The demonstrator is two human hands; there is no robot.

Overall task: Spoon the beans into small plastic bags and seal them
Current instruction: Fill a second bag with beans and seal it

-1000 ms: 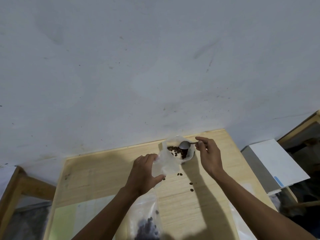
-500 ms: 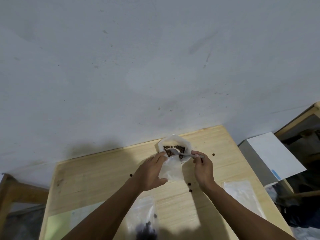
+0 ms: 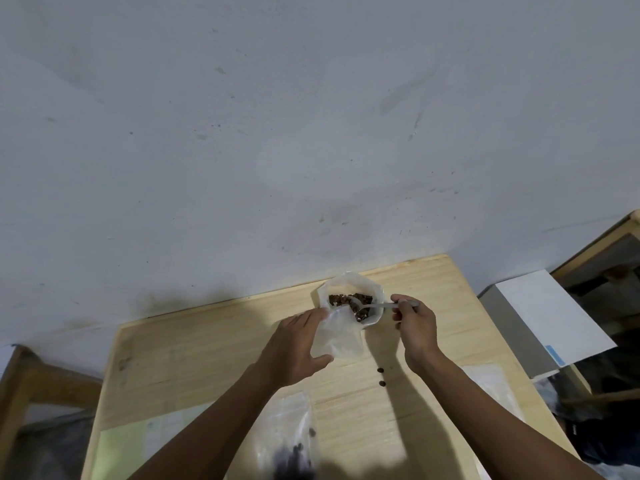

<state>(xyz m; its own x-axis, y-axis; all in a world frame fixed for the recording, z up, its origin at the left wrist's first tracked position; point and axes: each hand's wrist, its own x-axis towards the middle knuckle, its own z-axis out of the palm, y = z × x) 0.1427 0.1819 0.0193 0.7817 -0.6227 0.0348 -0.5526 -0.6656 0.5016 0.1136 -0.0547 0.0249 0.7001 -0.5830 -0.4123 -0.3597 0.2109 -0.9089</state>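
A white bowl [image 3: 375, 318] of dark beans [image 3: 341, 299] stands near the far edge of the wooden table [image 3: 214, 344]. My left hand [image 3: 298, 344] holds a small clear plastic bag [image 3: 341, 337] right in front of the bowl, its mouth against the rim. My right hand [image 3: 414, 327] pinches the handle of a metal spoon [image 3: 372, 305], whose tip lies in the beans at the bag's mouth. Two loose beans [image 3: 381, 375] lie on the table between my arms.
A clear bag holding beans [image 3: 294, 452] lies near the front edge, partly under my left forearm. Flat empty bags [image 3: 491, 382] lie at the right. A white box [image 3: 550, 323] stands off the table's right side, a wall rises behind.
My right hand drew back toward me and turned the spoon so it reaches leftward into the beans. My left hand brought the bag up against the bowl's rim.
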